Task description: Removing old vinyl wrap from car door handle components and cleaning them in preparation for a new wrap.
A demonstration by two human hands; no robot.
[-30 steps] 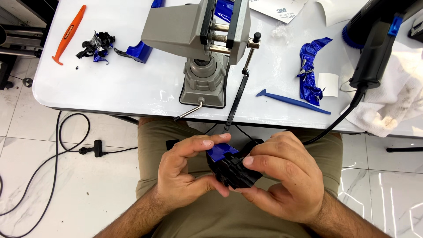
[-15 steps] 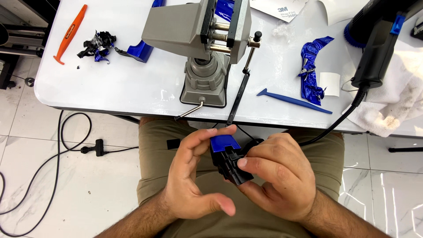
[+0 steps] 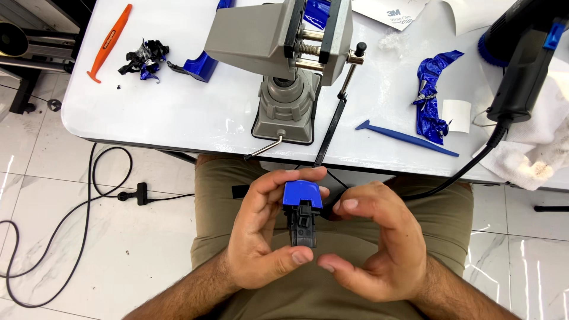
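The one black connector with a blue cap (image 3: 302, 214) stands upright over your lap, long axis pointing toward the table (image 3: 178, 112). Your left hand (image 3: 261, 237) pinches it top and bottom; your right hand (image 3: 379, 243) curls open just beside it, holding nothing. One vise (image 3: 284, 53) stands beyond.

Bright, even light; sharp; glossy floor (image 3: 35, 178) glare

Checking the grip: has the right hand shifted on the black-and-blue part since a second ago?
Yes. The right hand has opened and drawn rightward off the part, judged against the vise base; the left hand holds it.
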